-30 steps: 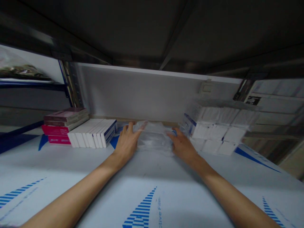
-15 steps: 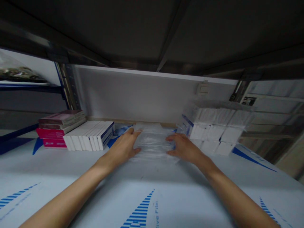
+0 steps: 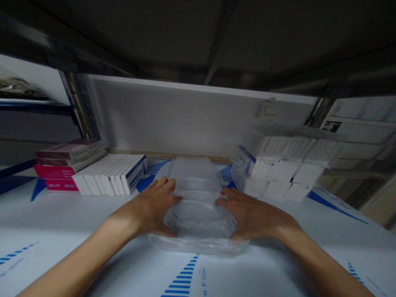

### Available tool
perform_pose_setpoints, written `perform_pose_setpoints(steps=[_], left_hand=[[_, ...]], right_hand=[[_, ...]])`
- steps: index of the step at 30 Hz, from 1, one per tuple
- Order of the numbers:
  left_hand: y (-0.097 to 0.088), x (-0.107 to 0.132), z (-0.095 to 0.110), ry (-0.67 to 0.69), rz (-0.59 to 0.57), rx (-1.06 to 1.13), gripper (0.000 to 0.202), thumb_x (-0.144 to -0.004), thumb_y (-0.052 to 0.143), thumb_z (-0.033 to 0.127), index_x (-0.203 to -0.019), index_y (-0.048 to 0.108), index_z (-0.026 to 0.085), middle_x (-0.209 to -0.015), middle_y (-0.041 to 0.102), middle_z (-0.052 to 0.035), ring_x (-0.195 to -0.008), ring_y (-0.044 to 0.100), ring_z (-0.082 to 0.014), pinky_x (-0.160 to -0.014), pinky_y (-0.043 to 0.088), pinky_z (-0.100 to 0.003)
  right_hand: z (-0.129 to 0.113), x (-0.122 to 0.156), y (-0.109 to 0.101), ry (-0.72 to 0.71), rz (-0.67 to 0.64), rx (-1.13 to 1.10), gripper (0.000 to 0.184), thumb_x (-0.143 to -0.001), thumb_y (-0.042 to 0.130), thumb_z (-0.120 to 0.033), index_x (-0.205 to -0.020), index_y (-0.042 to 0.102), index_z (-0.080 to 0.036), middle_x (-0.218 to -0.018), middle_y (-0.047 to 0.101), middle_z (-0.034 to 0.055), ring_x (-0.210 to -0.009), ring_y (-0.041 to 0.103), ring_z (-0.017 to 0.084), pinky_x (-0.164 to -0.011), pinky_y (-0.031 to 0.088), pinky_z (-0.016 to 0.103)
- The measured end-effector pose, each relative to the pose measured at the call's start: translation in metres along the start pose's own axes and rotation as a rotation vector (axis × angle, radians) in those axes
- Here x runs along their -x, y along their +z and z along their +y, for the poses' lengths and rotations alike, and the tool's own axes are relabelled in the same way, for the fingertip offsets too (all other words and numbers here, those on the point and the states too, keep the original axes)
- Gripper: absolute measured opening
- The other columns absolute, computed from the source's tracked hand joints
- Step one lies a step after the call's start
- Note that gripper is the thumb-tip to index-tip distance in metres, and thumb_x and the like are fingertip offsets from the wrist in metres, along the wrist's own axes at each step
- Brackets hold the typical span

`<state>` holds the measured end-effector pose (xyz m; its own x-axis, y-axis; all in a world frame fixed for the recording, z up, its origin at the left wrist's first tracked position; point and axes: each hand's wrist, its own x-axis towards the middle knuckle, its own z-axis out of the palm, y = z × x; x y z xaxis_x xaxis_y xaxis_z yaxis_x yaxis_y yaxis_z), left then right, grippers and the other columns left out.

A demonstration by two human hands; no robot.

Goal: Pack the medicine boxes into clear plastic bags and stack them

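On the film-covered shelf in front of me lies a clear plastic bag (image 3: pixel 201 222), crumpled and slightly blurred. A pale, flat part (image 3: pixel 194 167) stretches behind it toward the wall; I cannot make out whether anything is inside. My left hand (image 3: pixel 154 206) grips the bag's left side, thumb at the near edge and fingers curled farther back. Opposite it, my right hand (image 3: pixel 252 212) holds the right side in a similar way. Right of the bag, white boxes (image 3: pixel 281 169) are stacked in clear wrapping, apart from my right hand.
A row of white boxes (image 3: pixel 105 177) stands on the left, beside a stack of pink and dark red boxes (image 3: pixel 64 165). Overhead runs a dark shelf underside (image 3: pixel 154 37). Behind are a white wall (image 3: pixel 173 119) with a switch (image 3: pixel 270 109) and metal posts at both sides.
Both hands have come nearer to me, drawing the plastic bag away from the wall. More of the pale part behind it shows. My view has shifted slightly.
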<state>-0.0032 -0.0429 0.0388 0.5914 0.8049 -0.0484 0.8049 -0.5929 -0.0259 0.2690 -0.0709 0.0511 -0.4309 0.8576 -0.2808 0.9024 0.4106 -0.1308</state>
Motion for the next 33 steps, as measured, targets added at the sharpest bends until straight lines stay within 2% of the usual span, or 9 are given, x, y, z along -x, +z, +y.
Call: perform_pose_setpoints(steps=[6, 10, 13, 15, 18, 21, 24, 28, 33], left_hand=[[-0.024, 0.006, 0.000, 0.332, 0.244, 0.185, 0.038, -0.077, 0.079, 0.053, -0.110, 0.077, 0.035, -0.130, 0.056, -0.0062, -0.135, 0.043, -0.0310, -0.116, 0.034, -0.049], [-0.037, 0.006, -0.005, 0.418, 0.468, 0.374, 0.025, -0.096, 0.061, 0.043, -0.103, 0.077, 0.025, -0.110, 0.065, -0.0051, -0.106, 0.062, -0.0192, -0.098, 0.047, -0.033], [-0.033, 0.008, -0.021, 0.284, 0.630, 0.401, 0.036, -0.102, 0.049, 0.042, -0.096, 0.076, 0.019, -0.092, 0.070, -0.0047, -0.086, 0.066, -0.0163, -0.081, 0.049, -0.028], [-0.023, 0.013, -0.040, 0.128, 0.707, 0.310, 0.040, -0.101, 0.049, 0.044, -0.091, 0.076, 0.018, -0.086, 0.071, -0.0051, -0.081, 0.066, -0.0180, -0.077, 0.049, -0.029], [-0.002, 0.025, -0.073, -0.182, 0.806, 0.133, 0.039, -0.100, 0.048, 0.044, -0.094, 0.076, 0.017, -0.093, 0.072, -0.0094, -0.083, 0.067, -0.0223, -0.078, 0.051, -0.034], [0.018, 0.035, -0.099, -0.425, 0.835, -0.062, 0.040, -0.096, 0.055, 0.045, -0.111, 0.075, 0.015, -0.108, 0.071, -0.0161, -0.112, 0.060, -0.0361, -0.095, 0.049, -0.047], [0.033, 0.039, -0.108, -0.601, 0.817, -0.165, 0.052, -0.088, 0.064, 0.049, -0.126, 0.069, 0.015, -0.131, 0.062, -0.0215, -0.138, 0.039, -0.0479, -0.106, 0.040, -0.059], [0.042, 0.035, -0.101, -0.596, 0.733, -0.231, 0.050, -0.089, 0.065, 0.045, -0.130, 0.067, 0.017, -0.141, 0.055, -0.0217, -0.146, 0.027, -0.0481, -0.113, 0.032, -0.059], [0.042, 0.031, -0.088, -0.556, 0.713, -0.250, 0.049, -0.090, 0.065, 0.039, -0.135, 0.064, 0.020, -0.129, 0.061, -0.0209, -0.141, 0.036, -0.0459, -0.111, 0.035, -0.059]], right_hand=[[0.011, 0.005, -0.017, -0.206, 0.245, -0.141, 0.059, -0.069, 0.083, -0.056, -0.120, 0.072, -0.028, -0.160, 0.038, 0.0093, -0.148, 0.033, 0.035, -0.120, 0.031, 0.049], [0.004, 0.003, -0.035, -0.387, 0.529, -0.313, 0.023, -0.084, 0.073, -0.048, -0.085, 0.075, -0.025, -0.136, 0.064, 0.0073, -0.125, 0.060, 0.027, -0.108, 0.044, 0.045], [-0.009, -0.009, -0.049, -0.468, 0.718, -0.342, 0.020, -0.088, 0.068, -0.039, -0.076, 0.070, -0.022, -0.108, 0.074, 0.0061, -0.104, 0.068, 0.022, -0.096, 0.049, 0.037], [-0.021, -0.021, -0.057, -0.519, 0.705, -0.286, 0.016, -0.088, 0.068, -0.034, -0.078, 0.069, -0.022, -0.099, 0.075, 0.0046, -0.095, 0.069, 0.020, -0.089, 0.050, 0.034], [-0.043, -0.044, -0.068, -0.559, 0.615, -0.124, 0.009, -0.088, 0.065, -0.026, -0.082, 0.069, -0.021, -0.091, 0.074, 0.0034, -0.087, 0.068, 0.018, -0.084, 0.050, 0.032], [-0.069, -0.073, -0.076, -0.551, 0.583, 0.085, 0.009, -0.089, 0.061, -0.021, -0.086, 0.070, -0.019, -0.091, 0.073, 0.0054, -0.087, 0.067, 0.019, -0.084, 0.049, 0.032], [-0.093, -0.101, -0.079, -0.540, 0.573, 0.264, 0.013, -0.090, 0.059, -0.020, -0.090, 0.071, -0.017, -0.096, 0.072, 0.0085, -0.091, 0.066, 0.022, -0.085, 0.048, 0.033], [-0.114, -0.129, -0.076, -0.536, 0.552, 0.353, 0.017, -0.092, 0.057, -0.022, -0.097, 0.073, -0.017, -0.102, 0.073, 0.0101, -0.097, 0.066, 0.023, -0.088, 0.048, 0.033], [-0.121, -0.142, -0.069, -0.496, 0.499, 0.383, 0.017, -0.091, 0.058, -0.022, -0.098, 0.073, -0.017, -0.106, 0.073, 0.0112, -0.102, 0.066, 0.024, -0.089, 0.050, 0.034]])
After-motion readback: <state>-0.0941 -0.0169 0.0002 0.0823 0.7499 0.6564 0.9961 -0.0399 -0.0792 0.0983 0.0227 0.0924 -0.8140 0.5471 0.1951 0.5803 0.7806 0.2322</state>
